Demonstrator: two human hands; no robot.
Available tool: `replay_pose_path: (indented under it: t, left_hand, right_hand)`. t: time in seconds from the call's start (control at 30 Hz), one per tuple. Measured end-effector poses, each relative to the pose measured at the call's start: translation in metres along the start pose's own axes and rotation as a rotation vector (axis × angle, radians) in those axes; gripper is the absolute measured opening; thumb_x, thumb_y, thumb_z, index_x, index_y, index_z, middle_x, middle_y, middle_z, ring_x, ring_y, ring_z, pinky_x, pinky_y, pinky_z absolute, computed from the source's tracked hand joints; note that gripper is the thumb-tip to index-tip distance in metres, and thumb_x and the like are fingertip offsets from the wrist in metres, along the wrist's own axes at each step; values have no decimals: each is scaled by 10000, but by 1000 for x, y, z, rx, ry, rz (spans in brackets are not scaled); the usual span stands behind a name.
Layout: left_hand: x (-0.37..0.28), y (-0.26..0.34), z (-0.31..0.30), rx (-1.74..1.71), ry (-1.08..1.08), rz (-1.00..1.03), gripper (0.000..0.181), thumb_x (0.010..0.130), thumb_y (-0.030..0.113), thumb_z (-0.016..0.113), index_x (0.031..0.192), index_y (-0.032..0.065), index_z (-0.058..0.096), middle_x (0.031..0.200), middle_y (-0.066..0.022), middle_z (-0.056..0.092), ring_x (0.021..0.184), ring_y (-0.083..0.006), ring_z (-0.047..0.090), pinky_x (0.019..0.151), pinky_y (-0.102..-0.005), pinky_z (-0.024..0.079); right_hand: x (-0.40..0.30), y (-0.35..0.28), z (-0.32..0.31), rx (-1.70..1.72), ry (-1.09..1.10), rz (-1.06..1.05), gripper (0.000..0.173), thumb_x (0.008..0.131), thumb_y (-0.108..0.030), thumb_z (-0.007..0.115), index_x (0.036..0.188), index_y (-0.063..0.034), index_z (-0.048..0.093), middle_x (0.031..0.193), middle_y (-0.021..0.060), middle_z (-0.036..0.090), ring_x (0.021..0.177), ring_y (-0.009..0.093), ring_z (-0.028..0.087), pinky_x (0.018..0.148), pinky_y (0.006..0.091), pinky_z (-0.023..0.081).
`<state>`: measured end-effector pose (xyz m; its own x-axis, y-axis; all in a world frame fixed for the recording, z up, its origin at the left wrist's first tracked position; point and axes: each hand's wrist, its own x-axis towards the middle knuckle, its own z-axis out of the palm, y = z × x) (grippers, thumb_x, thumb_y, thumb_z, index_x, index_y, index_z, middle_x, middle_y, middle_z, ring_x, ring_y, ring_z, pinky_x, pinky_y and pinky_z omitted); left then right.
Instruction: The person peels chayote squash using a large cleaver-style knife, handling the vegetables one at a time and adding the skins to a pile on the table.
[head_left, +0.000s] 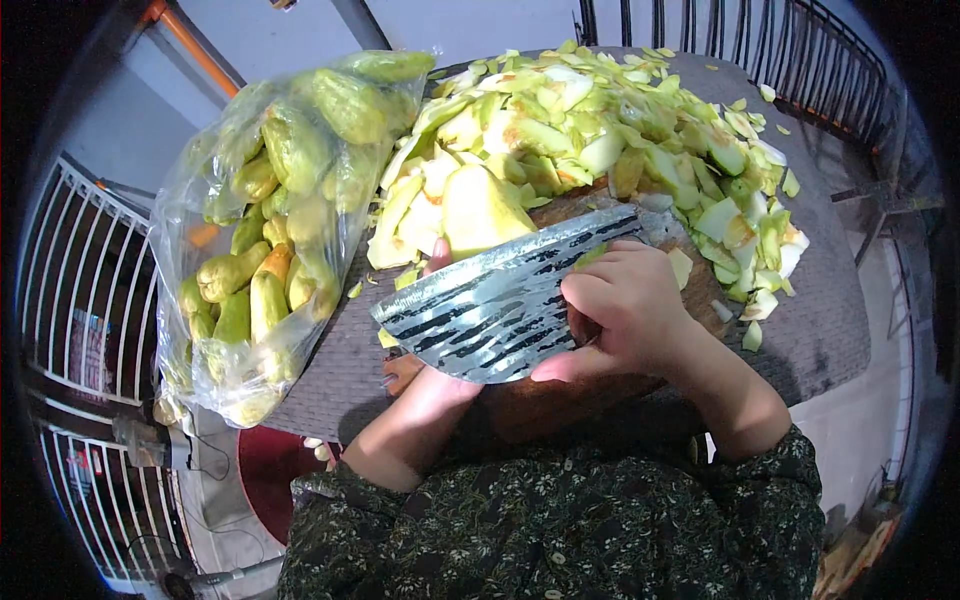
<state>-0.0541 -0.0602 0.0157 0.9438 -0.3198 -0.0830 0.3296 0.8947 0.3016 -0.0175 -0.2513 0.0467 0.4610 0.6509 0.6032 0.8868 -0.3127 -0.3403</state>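
Observation:
My right hand (630, 307) is closed around the handle end of a wide cleaver (495, 307) with a curved, dark-streaked blade. The blade lies across the view, its broad side facing up. My left hand (442, 375) is mostly hidden beneath the blade; a fingertip shows past its upper edge, touching a large pale-yellow piece of peeled fruit or vegetable (480, 210). The blade covers how the left hand holds it. Under the hands is a brown wooden board (697, 300). Beyond it rises a big heap of green and pale peelings (570, 120).
A clear plastic bag (262, 225) full of green-yellow, pear-shaped produce stands on the left side of the grey textured table (817, 330). Loose peelings lie along the table's right side. White railings are at the left, dark railings at the upper right, and a red round surface below the bag.

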Motion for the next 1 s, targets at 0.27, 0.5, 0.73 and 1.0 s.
replay_pose_path:
  t: [0.27, 0.5, 0.73, 1.0]
  left_hand:
    - [-1, -15, 12, 359, -63, 131, 749, 825, 727, 332, 1214, 102, 474, 1029, -148, 579, 781, -253, 572, 604, -356, 501]
    - [9, -9, -7, 178, 7, 54, 694, 848, 694, 353, 1198, 112, 501, 1026, -129, 600, 870, -246, 575, 625, -353, 513]
    - [-3, 1, -1, -108, -141, -182, 842, 826, 706, 391, 1325, 29, 410, 1273, -146, 509, 1131, -307, 510, 1015, -435, 364]
    - [2, -1, 2, -15, -105, -47, 818, 779, 634, 535, 1294, 12, 408, 1233, -199, 519, 1073, -307, 537, 965, -413, 411]
  right_hand:
    - [-3, 71, -16, -218, 207, 638, 567, 780, -537, 633, 608, -14, 498, 518, 122, 450, 474, 253, 467, 475, 364, 361]
    - [-3, 48, -17, -24, 185, 481, 550, 745, -547, 659, 608, -30, 534, 524, 132, 499, 494, 301, 521, 476, 368, 386]
    - [2, -4, -7, -10, 12, -44, 577, 627, -626, 700, 578, -98, 475, 541, 70, 521, 534, 278, 576, 524, 363, 437]
    - [1, -12, -5, -27, -28, -91, 591, 652, -661, 656, 589, -107, 461, 552, 57, 533, 528, 278, 577, 557, 352, 454]
